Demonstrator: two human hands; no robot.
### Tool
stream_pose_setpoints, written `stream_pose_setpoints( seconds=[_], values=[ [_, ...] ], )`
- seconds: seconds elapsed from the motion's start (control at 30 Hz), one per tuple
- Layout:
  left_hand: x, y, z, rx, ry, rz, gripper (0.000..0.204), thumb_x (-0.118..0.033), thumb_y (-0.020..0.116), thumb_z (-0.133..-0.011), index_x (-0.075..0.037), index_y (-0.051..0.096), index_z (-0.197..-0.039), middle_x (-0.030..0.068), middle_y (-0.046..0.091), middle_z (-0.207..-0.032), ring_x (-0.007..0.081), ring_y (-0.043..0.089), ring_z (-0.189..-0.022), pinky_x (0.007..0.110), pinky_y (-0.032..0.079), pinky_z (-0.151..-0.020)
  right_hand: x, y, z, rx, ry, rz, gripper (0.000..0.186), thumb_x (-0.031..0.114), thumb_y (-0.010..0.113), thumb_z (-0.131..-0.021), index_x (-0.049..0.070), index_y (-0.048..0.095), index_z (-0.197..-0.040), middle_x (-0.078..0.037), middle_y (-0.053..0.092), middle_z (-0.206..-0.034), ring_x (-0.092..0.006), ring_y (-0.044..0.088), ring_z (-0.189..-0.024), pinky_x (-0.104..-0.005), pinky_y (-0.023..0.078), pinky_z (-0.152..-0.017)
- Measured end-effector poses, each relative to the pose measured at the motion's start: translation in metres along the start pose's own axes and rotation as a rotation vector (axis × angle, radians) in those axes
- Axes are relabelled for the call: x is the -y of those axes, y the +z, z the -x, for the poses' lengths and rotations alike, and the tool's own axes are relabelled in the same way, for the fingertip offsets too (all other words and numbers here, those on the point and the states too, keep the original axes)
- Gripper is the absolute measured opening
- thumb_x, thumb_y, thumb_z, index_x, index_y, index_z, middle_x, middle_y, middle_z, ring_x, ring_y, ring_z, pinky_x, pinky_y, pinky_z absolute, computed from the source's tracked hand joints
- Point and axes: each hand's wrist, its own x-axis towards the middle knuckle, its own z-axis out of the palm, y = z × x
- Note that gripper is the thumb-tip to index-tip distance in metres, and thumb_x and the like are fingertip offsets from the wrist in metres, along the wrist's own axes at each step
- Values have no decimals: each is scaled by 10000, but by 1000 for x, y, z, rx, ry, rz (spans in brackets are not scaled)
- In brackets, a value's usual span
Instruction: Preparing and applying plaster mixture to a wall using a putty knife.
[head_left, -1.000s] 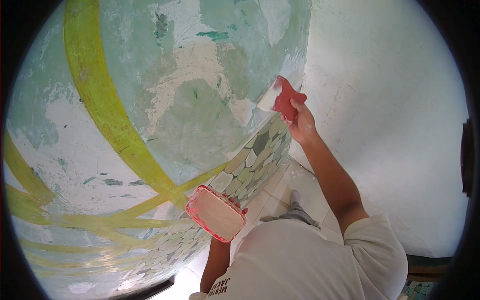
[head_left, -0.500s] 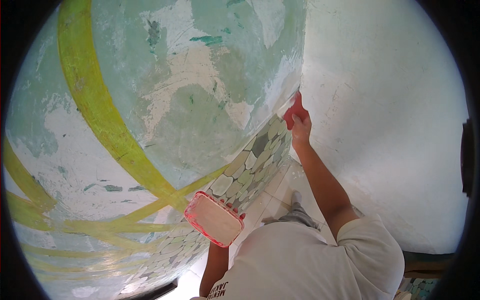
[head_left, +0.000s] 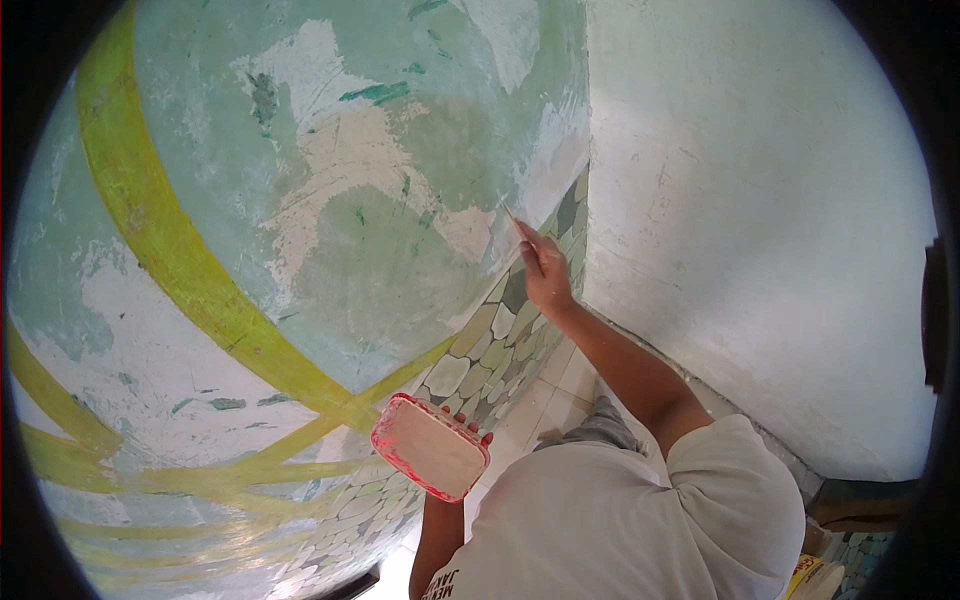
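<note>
My right hand is closed around a red putty scraper, seen nearly edge-on. The scraper's blade is at the patchy green wall, just above the stone-pattern tiles; whether it touches is hard to tell. From underneath, my left hand grips a shallow red rectangular tub, its fingers curled over the far side. Pale, smooth putty covers the inside of the tub, and smears of it mark the red rim. Beige and whitish patches of filler spread over the green wall.
A plain whitish wall meets the green one at a corner on the right. Yellow-green painted bands cross the wall at left. Pale floor tiles lie below. A yellow-and-white container stands at lower right.
My right hand has moved left from the corner onto the green wall, turning the scraper edge-on. The left hand and tub have hardly shifted; the view has swung slightly.
</note>
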Motion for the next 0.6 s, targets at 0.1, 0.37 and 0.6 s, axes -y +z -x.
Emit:
stream_pose_setpoints(
  seconds=[0.1,0.37,0.6],
  values=[
    [-3,4,0,-19,1,4,557,-441,468,-930,-124,371,-1378,140,526,-1290,357,546,-1141,640,335,-1012,2,-17,-20,-90,25,-53,317,40,462,-938,10,549,-1241,-168,648,-1064,-219,632,-904,-304,463,-812],
    [5,12,-6,3,-25,-19,564,-442,467,-930,-113,367,-1377,140,534,-1278,361,536,-1152,643,331,-1013,-56,-22,-78,-164,243,79,326,46,473,-927,74,577,-1234,-179,659,-1030,-200,636,-908,-294,467,-809],
    [1,5,-5,12,-19,-15,578,-455,465,-926,-115,362,-1382,147,519,-1303,365,531,-1159,639,328,-1019,27,3,7,74,66,-143,299,60,503,-927,6,563,-1215,-177,654,-1046,-219,629,-956,-305,459,-856]
  ],
)
